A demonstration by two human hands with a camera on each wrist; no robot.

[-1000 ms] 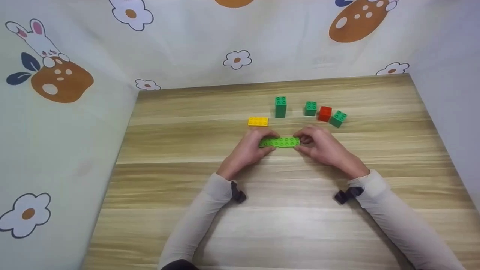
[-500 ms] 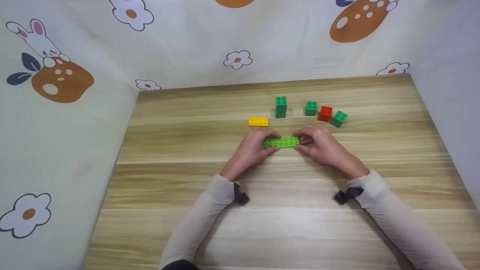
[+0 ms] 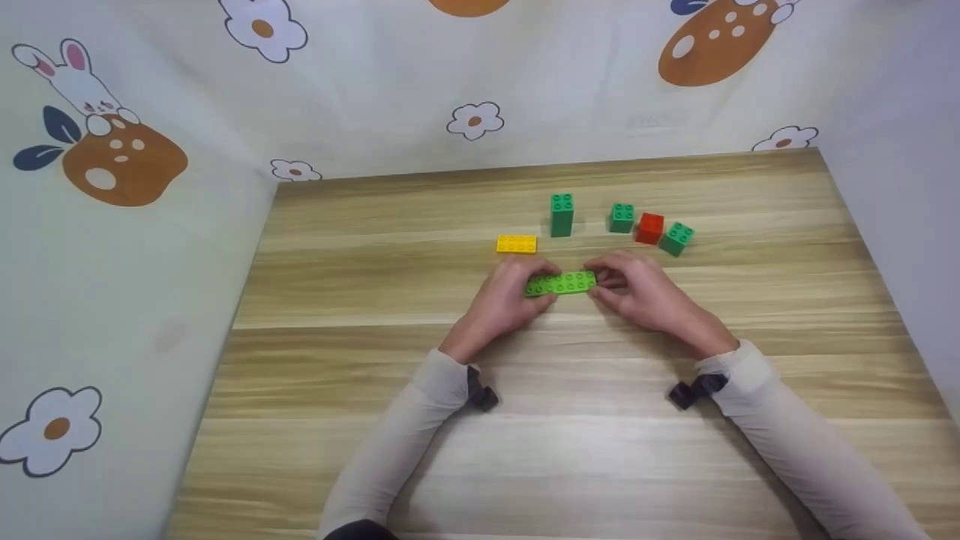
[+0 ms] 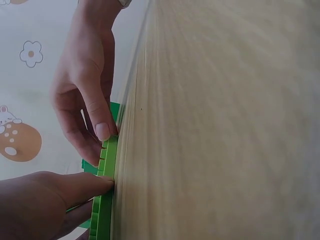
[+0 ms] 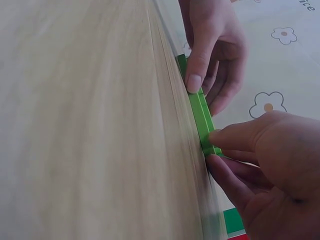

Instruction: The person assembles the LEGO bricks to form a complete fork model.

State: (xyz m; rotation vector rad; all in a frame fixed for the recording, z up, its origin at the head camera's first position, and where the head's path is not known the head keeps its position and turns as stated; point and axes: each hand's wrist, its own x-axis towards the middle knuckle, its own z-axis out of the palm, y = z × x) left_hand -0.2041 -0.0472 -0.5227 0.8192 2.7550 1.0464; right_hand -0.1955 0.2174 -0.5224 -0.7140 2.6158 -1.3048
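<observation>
A long, flat light-green building-block strip (image 3: 566,283) with two rows of studs lies low on the wooden table between both hands. Its left end is pinched by my left hand (image 3: 501,296), thumb on the near side and fingers on the far side. My right hand (image 3: 637,291) pinches the right end, as the right wrist view also shows. Part of the left end is hidden under the left hand's fingers. In the left wrist view the strip (image 4: 110,157) is seen edge-on, close to the tabletop. I cannot tell whether it is one piece or pieces joined.
A yellow plate (image 3: 517,244) lies just beyond my left hand. Farther back stand a tall green block (image 3: 562,217) and a small green block (image 3: 622,218). A red block (image 3: 650,229) and another green block (image 3: 677,239) sit beyond my right hand. Patterned cloth (image 3: 375,97) hangs behind the wooden table (image 3: 555,450).
My left hand has shifted slightly right with the strip's left end. A small step along the strip's near edge no longer shows. The right hand stays almost in place.
</observation>
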